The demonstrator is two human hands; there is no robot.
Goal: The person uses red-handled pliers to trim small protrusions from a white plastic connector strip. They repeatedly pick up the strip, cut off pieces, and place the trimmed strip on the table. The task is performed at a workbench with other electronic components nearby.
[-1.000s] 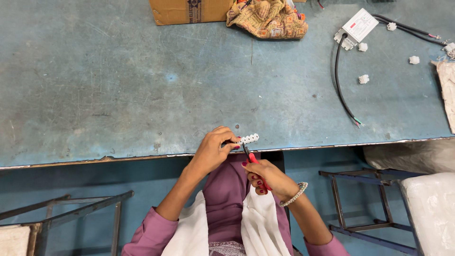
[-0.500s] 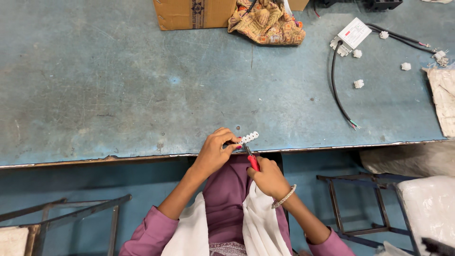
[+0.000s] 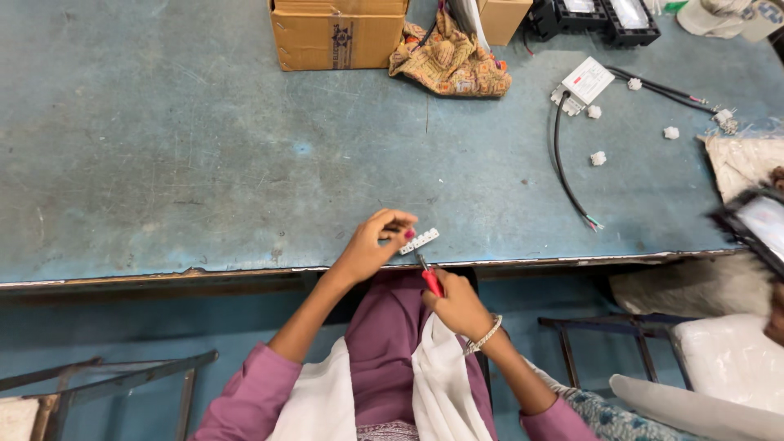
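Observation:
My left hand pinches a small white terminal strip at the near edge of the blue table. My right hand is closed around a red-handled screwdriver, whose metal tip points up against the strip. Both hands sit just over the table's front edge, above my lap.
At the back stand a cardboard box and a patterned cloth bundle. A white rectangular unit with a black cable lies at right, with small white pieces around it. A dark-framed panel juts in at the far right.
The view has shifted so that more of the table's back shows. My hands hold the same strip and screwdriver, with the right hand slightly lower.

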